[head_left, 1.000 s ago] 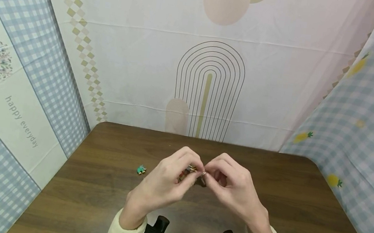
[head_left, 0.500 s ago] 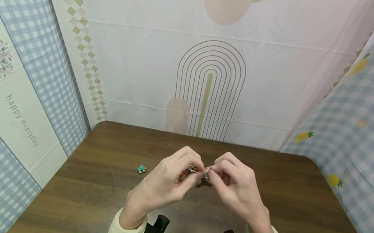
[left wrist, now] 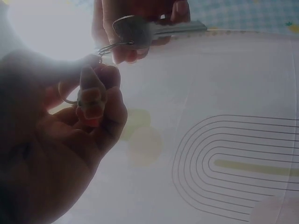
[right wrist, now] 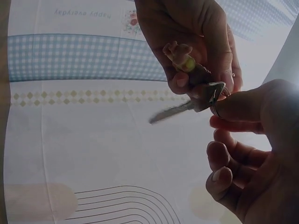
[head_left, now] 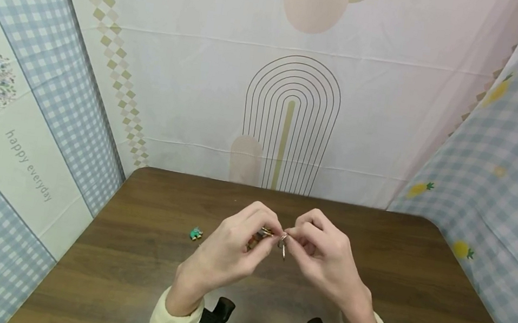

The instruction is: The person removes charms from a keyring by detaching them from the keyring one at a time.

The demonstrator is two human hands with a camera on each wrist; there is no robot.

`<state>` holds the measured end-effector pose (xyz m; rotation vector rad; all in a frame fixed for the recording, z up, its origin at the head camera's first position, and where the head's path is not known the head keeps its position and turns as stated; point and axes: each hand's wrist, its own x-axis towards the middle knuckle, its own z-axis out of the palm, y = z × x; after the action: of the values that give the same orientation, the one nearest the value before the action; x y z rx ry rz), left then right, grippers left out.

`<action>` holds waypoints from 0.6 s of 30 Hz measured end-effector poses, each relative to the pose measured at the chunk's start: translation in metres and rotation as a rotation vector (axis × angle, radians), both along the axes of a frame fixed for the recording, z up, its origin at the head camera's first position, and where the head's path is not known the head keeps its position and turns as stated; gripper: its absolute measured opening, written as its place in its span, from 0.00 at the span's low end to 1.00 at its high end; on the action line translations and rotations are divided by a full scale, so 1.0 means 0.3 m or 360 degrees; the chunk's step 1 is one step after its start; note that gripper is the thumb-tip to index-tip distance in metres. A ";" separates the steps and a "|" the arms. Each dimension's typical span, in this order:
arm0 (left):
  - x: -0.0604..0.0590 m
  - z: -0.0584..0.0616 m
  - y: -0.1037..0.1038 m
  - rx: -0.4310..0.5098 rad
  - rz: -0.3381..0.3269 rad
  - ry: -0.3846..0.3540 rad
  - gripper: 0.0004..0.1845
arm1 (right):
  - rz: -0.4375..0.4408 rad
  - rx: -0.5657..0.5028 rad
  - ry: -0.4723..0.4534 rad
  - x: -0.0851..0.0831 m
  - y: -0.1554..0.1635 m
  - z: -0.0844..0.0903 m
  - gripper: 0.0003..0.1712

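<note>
Small teal charm on brown table

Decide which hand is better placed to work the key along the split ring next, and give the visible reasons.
Probably the right hand: its fingers pinch the ring just where the key hangs. The left hand grips the small figure charm, so it serves better as the steadying hand.

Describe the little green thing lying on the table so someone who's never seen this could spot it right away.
Start at the dark brown wooden table. Left of the left hand, lying alone on the bare wood, is the small teal-green charm with a touch of orange. Unlike the key and pinkish figure charm pinched between both hands, nothing touches it.
</note>
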<state>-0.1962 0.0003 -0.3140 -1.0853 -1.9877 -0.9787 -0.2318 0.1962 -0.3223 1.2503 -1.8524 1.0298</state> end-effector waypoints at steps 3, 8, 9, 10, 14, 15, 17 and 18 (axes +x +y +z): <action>-0.002 0.000 0.001 0.0004 -0.0018 0.0003 0.08 | -0.0028 -0.0003 -0.0024 0.002 -0.002 0.000 0.11; -0.002 0.002 0.002 0.0029 -0.0027 0.0008 0.07 | -0.0092 -0.0020 -0.0115 0.005 -0.004 0.005 0.13; -0.002 0.003 0.002 0.0034 -0.0024 0.0009 0.07 | -0.0110 -0.0015 -0.0131 0.005 -0.004 0.006 0.13; -0.001 0.003 0.002 0.0038 -0.0019 0.0010 0.07 | -0.0124 -0.0008 -0.0144 0.006 -0.005 0.006 0.13; 0.000 0.005 -0.002 0.0038 0.0005 0.0008 0.08 | -0.0133 0.0019 -0.0120 0.006 -0.006 0.007 0.12; 0.001 0.005 -0.003 0.0035 0.0010 0.0006 0.08 | -0.0115 0.0017 -0.0103 0.006 -0.007 0.007 0.12; 0.001 0.005 -0.005 0.0031 0.0020 0.0002 0.08 | -0.0068 -0.0001 -0.0048 0.003 -0.009 0.006 0.12; 0.001 0.005 -0.005 0.0029 0.0023 0.0000 0.08 | -0.0045 -0.0014 -0.0017 0.001 -0.010 0.005 0.12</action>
<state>-0.1958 -0.0013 -0.3126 -1.0596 -1.9803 -0.9877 -0.2313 0.1932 -0.3206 1.2121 -1.8665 1.0305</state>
